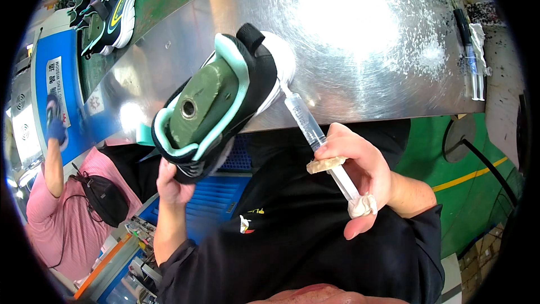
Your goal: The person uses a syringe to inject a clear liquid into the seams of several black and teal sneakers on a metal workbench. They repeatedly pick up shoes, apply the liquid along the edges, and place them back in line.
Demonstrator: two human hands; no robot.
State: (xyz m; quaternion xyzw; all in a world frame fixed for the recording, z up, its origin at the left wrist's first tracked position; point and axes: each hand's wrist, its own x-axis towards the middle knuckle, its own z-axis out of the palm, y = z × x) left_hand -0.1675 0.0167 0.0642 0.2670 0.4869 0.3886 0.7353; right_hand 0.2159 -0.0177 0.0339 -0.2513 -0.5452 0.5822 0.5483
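My left hand [174, 184] grips the toe end of a black shoe [261, 81] with mint-green collar lining and a white sole. A green shoe last [209, 97] with a round metal-rimmed hole fills the shoe, which is tilted above the metal table. In my right hand [365, 163] is a clear plastic syringe [305, 119], its barrel wrapped with a tan pad and its plunger end with white material. The syringe tip points at the edge between upper and sole near the heel. Whether the tip touches there, I cannot tell.
The shiny metal table [208, 14] carries scattered white bits on its right side. Another syringe [471, 62] lies at the right end. More shoes [121, 14] stand at the upper left beside a blue machine [42, 87]. A co-worker in pink [67, 219] raises a blue-gloved hand [57, 129].
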